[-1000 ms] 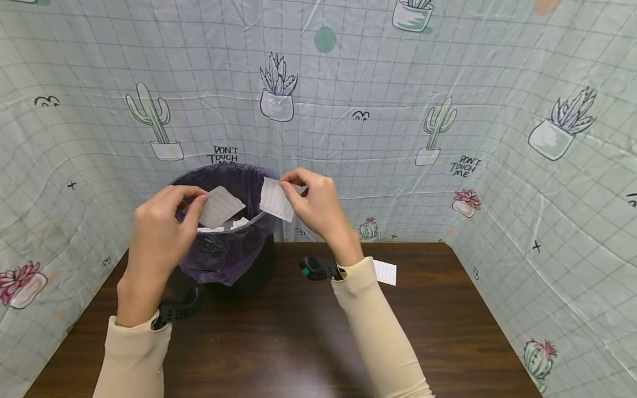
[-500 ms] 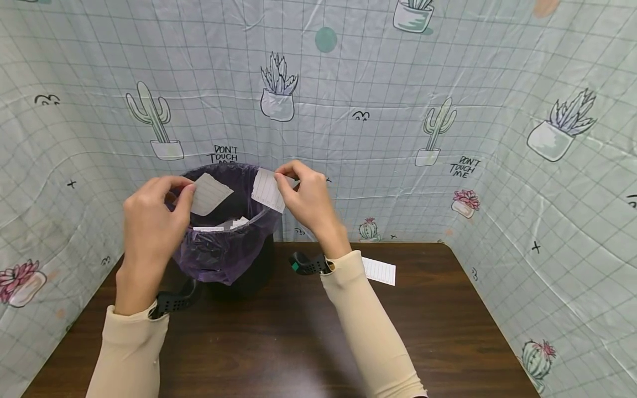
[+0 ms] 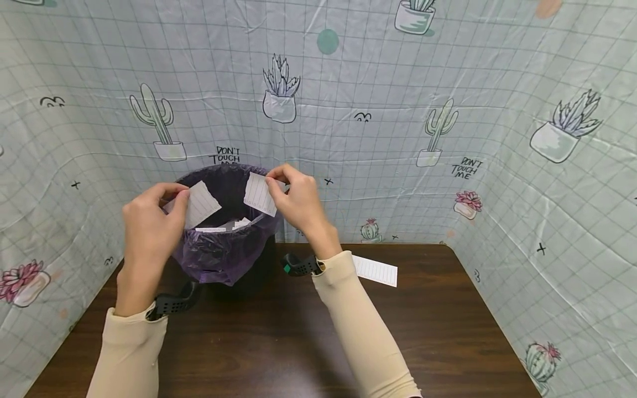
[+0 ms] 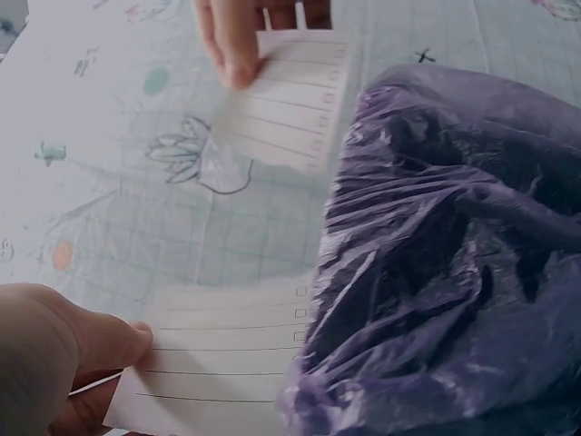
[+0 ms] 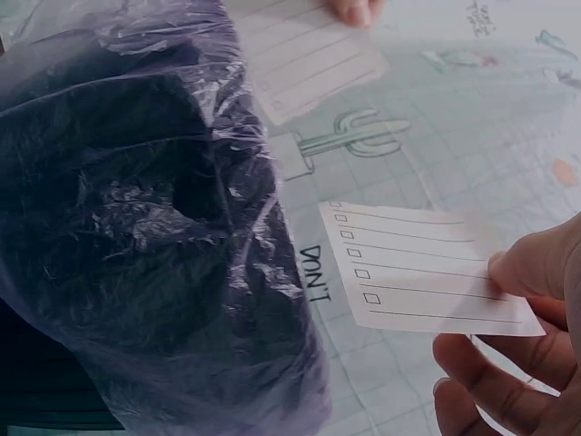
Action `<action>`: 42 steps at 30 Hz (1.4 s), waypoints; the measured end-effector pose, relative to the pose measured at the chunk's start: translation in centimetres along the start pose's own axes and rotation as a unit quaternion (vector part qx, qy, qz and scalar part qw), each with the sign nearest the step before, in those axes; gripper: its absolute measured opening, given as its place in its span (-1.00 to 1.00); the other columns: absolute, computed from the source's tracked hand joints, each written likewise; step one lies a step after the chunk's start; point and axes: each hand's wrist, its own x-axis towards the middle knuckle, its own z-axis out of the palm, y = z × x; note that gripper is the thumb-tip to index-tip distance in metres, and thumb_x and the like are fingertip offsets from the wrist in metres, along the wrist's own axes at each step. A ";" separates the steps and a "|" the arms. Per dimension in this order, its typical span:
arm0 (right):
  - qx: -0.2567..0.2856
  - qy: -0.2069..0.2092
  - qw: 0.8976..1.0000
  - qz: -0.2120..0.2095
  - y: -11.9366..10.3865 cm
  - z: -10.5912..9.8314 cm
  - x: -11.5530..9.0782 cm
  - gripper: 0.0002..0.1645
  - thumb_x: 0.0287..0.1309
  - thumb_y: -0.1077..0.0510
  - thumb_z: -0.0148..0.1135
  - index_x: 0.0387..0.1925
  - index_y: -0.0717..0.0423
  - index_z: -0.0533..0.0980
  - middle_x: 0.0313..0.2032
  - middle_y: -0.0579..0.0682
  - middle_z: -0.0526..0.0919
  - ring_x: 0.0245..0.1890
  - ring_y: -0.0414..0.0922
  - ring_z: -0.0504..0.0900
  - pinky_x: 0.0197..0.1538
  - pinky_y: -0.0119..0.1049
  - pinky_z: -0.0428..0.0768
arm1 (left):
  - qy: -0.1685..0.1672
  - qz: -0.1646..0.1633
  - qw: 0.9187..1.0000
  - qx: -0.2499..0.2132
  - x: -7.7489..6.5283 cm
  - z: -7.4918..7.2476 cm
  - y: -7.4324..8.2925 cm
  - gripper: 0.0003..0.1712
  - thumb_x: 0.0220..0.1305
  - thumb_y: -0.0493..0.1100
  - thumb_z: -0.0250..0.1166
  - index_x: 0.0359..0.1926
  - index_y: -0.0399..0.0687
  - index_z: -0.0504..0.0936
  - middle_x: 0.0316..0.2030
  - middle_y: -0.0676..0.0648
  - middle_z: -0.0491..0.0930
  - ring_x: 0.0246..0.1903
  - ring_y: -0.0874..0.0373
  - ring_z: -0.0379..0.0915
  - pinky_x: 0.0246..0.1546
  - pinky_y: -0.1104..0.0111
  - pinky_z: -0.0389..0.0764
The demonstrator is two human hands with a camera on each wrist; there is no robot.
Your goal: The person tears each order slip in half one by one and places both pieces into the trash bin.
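My left hand (image 3: 149,224) pinches a torn piece of lined paper (image 3: 203,204) between thumb and fingers, over the left side of a dark trash bin (image 3: 256,271) with a purple liner (image 3: 224,254). At the bin's right rim, my right hand (image 3: 301,202) pinches another torn lined piece (image 3: 257,193), with checkboxes along one edge. The two pieces are apart. In the left wrist view, a ragged edge shows on the left hand's piece (image 4: 213,354). Inside the bin lie white paper scraps (image 3: 241,223), partly hidden by the rim.
A lined paper slip (image 3: 376,271) lies on the brown wooden table (image 3: 278,337), right of my right forearm. Behind and at both sides hangs a cactus-print cloth (image 3: 328,143). A black wrist strap is on each arm.
Both hands have shifted left, carrying their paper pieces. The left piece has turned and its ruled side faces up more brightly. More of the slip on the table shows beside the right sleeve.
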 end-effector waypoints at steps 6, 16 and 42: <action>-0.002 -0.005 1.000 0.003 0.0 0.3 -0.2 -0.86 0.41 0.20 0.21 -0.15 0.18 0.64 -0.24 0.05 0.78 -0.47 -0.15 0.58 -0.36 -0.42 0.48 | 0.005 -0.001 1.000 -0.001 0.2 -0.3 0.1 -0.79 0.39 -0.25 0.32 -0.16 -0.36 0.75 -0.21 -0.35 0.76 -0.23 -0.30 0.70 -0.25 0.60 0.29; 0.006 -0.012 1.000 0.020 0.4 1.1 0.0 -0.84 0.41 0.19 0.21 -0.14 0.18 0.65 -0.19 0.06 0.79 -0.26 -0.09 0.68 -0.23 -0.40 0.53 | -0.013 -0.005 1.000 0.001 0.0 -0.4 -0.1 -0.76 0.42 -0.20 0.29 -0.12 -0.33 0.74 -0.23 -0.35 0.75 -0.32 -0.23 0.65 -0.40 0.59 0.28; 0.049 0.002 0.997 0.065 0.2 2.9 1.0 -0.82 0.43 0.12 0.21 -0.09 0.09 0.67 -0.05 0.01 0.78 -0.07 -0.12 0.69 -0.08 -0.39 0.52 | -0.020 0.039 0.999 -0.027 -2.9 -1.4 -0.4 -0.74 0.35 -0.22 0.37 -0.01 -0.28 0.73 -0.17 -0.30 0.74 -0.28 -0.18 0.68 -0.27 0.85 0.29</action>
